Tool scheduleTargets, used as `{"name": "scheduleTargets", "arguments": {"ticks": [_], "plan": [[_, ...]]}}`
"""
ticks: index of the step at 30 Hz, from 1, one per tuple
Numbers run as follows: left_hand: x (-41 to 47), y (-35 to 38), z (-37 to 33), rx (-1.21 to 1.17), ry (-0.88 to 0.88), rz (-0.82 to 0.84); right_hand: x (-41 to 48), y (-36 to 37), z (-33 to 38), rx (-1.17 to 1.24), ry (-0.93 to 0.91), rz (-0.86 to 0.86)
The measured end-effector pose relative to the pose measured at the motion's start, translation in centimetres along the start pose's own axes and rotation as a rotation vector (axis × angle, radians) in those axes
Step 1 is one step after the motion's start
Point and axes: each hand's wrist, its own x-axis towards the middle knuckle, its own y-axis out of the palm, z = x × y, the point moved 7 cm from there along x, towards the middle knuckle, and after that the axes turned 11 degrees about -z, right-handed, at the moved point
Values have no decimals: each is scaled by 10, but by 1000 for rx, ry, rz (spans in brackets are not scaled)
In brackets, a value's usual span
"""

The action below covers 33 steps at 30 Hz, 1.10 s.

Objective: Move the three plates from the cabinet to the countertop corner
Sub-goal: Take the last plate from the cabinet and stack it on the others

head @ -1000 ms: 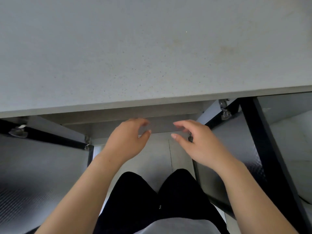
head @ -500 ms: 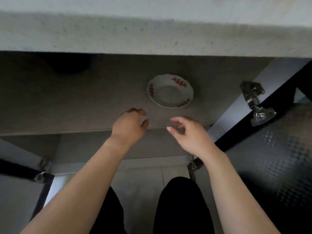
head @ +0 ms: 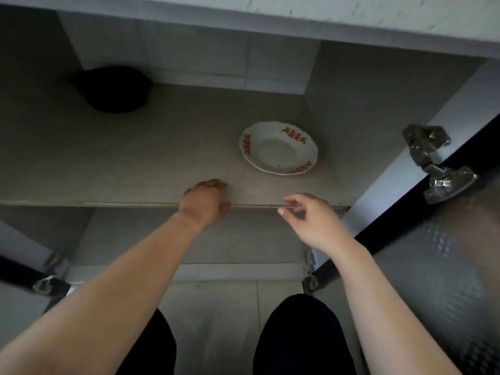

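One white plate (head: 278,147) with red and orange rim patterns lies flat on the cabinet shelf (head: 135,163), right of the middle. My left hand (head: 204,201) rests over the shelf's front edge, fingers curled, a short way to the plate's near left and apart from it. My right hand (head: 311,220) hovers at the shelf edge just below the plate, fingers loosely spread and empty. No other plates show.
A dark rounded object (head: 111,89) sits at the shelf's back left. The countertop edge (head: 351,20) overhangs the top. An open door with metal hinges (head: 438,169) stands at the right; another door hinge (head: 46,282) is at lower left. My legs are below.
The view has dropped from the countertop into the cabinet, revealing the plate and shelf. Both hands have reached forward to the shelf's front edge.
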Motion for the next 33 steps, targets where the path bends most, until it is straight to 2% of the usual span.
{"name": "scheduleTargets", "arguments": {"ticks": [4, 8, 12, 21, 33], "plan": [[4, 2, 0, 28, 19, 31, 14, -3, -5, -26, -22, -44], [6, 1, 1, 47, 24, 18, 39, -9, 0, -27, -70, -158], [4, 4, -1, 30, 28, -17, 71, -1, 4, -109, -176, -221], [7, 8, 2, 37, 30, -32, 104, 30, -1, -313, -263, -91], [5, 5, 1, 36, 41, -60, 74, 25, -6, -174, -332, -242]]}}
